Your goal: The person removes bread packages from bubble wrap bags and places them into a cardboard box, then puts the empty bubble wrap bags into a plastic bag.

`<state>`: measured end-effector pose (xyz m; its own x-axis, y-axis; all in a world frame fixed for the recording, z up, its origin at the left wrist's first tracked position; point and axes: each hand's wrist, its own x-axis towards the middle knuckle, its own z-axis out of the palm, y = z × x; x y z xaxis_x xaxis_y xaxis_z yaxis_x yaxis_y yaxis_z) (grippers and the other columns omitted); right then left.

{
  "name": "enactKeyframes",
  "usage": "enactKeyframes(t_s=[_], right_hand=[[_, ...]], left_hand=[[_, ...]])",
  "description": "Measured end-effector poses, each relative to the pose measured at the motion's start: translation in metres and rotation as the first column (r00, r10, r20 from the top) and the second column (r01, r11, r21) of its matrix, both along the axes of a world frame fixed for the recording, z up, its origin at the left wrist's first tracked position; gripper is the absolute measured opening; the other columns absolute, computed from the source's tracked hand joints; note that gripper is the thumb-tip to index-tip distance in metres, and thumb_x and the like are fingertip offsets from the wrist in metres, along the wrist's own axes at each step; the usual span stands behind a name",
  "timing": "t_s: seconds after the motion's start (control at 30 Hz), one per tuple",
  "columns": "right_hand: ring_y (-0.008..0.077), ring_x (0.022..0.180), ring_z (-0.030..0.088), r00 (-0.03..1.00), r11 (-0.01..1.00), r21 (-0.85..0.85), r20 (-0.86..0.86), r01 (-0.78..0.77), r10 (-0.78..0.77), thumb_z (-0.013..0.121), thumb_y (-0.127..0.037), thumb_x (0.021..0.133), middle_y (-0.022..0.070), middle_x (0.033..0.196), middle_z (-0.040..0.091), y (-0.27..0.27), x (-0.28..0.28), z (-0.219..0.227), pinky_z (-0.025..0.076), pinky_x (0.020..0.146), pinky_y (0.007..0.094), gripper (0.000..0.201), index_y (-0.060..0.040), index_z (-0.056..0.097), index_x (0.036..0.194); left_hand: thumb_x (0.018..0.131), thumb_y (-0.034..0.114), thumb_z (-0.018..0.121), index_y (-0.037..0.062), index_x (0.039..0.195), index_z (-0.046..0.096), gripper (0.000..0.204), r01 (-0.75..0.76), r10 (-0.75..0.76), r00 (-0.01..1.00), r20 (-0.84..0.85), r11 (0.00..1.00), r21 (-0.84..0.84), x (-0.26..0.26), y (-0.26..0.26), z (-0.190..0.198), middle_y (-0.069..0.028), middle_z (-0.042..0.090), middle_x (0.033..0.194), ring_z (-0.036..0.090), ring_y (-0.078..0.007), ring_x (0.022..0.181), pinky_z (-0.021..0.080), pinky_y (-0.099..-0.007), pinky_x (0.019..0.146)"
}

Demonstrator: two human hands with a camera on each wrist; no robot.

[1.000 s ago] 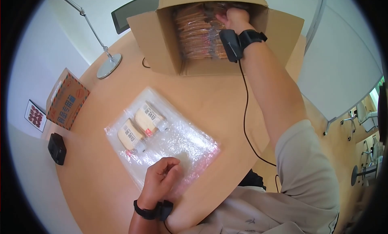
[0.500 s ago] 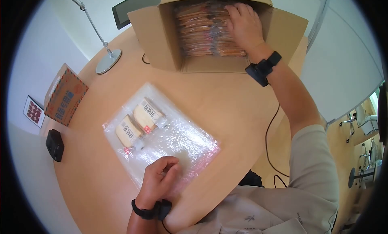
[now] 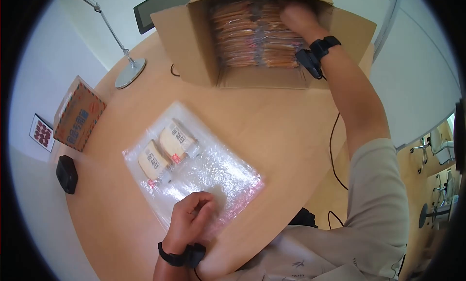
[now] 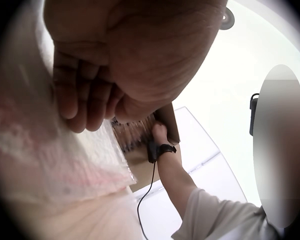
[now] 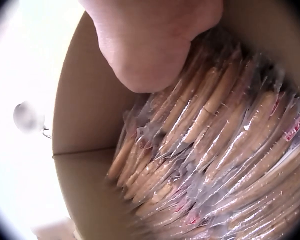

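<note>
My right hand (image 3: 302,19) reaches inside an open cardboard box (image 3: 262,78), at the upper right of several clear-wrapped bread packets (image 3: 235,35) stacked in columns. Its fingers are blurred and hidden in the head view. From the right wrist, only part of the hand (image 5: 150,45) shows, over the packet ends. My left hand (image 3: 191,217), loosely curled and holding nothing, rests by the near edge of a flat pile of clear plastic bags (image 3: 213,167). On that pile lie two wrapped bread slices (image 3: 177,139) side by side, with dark print on their wrappers.
A desk lamp base (image 3: 130,74) stands left of the box, with a dark screen (image 3: 160,13) behind. A printed carton (image 3: 80,117) and a small black device (image 3: 66,174) sit at the table's left edge. A black cable (image 3: 335,157) hangs from my right wrist.
My right hand drew back toward the box's right side, palm down, then reached deeper in again at the upper right. The left hand and the two bread slices have stayed put.
</note>
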<state>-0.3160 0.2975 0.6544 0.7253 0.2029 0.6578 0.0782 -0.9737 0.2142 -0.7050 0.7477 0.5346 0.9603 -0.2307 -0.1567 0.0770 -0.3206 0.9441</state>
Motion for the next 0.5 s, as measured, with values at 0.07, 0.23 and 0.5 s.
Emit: enactKeyframes(t_s=[0.07, 0.23, 0.5], right_hand=[[0.0397, 0.094, 0.068, 0.997, 0.996, 0.071, 0.060, -0.059, 0.055, 0.055, -0.030, 0.090, 0.0229, 0.101, 0.071, 0.028, -0.033, 0.010, 0.054, 0.085, 0.0503, 0.043, -0.0066, 0.067, 0.123], [0.0415, 0.092, 0.069, 0.988, 0.974, 0.161, 0.018, -0.157, 0.156, 0.055, -0.052, 0.092, 0.0242, 0.097, 0.072, 0.096, -0.074, 0.026, 0.055, 0.083, 0.0515, 0.057, -0.0007, 0.071, 0.112], [0.0411, 0.108, 0.066, 0.949, 0.988, 0.155, -0.309, -0.020, 0.068, 0.043, -0.066, 0.096, 0.0259, 0.112, 0.071, 0.131, -0.040, 0.035, 0.050, 0.097, 0.0498, 0.075, 0.0013, 0.075, 0.108]], left_hand=[[0.095, 0.006, 0.066, -0.0048, 0.109, 0.067, 0.018, 0.001, 0.000, 1.000, 0.018, 1.000, -0.027, 0.001, 0.001, -0.005, -0.0086, 0.071, 0.089, 0.067, -0.0125, 0.081, 0.054, -0.0267, 0.073], [0.095, 0.006, 0.066, -0.0045, 0.109, 0.067, 0.017, -0.003, 0.003, 1.000, -0.003, 1.000, -0.028, 0.001, 0.000, -0.004, -0.0085, 0.070, 0.089, 0.066, -0.0123, 0.081, 0.054, -0.0266, 0.074], [0.096, 0.007, 0.065, -0.0034, 0.109, 0.067, 0.016, 0.006, -0.006, 1.000, -0.004, 0.999, -0.041, 0.001, -0.003, 0.005, -0.0081, 0.070, 0.092, 0.065, -0.0120, 0.084, 0.053, -0.0271, 0.075]])
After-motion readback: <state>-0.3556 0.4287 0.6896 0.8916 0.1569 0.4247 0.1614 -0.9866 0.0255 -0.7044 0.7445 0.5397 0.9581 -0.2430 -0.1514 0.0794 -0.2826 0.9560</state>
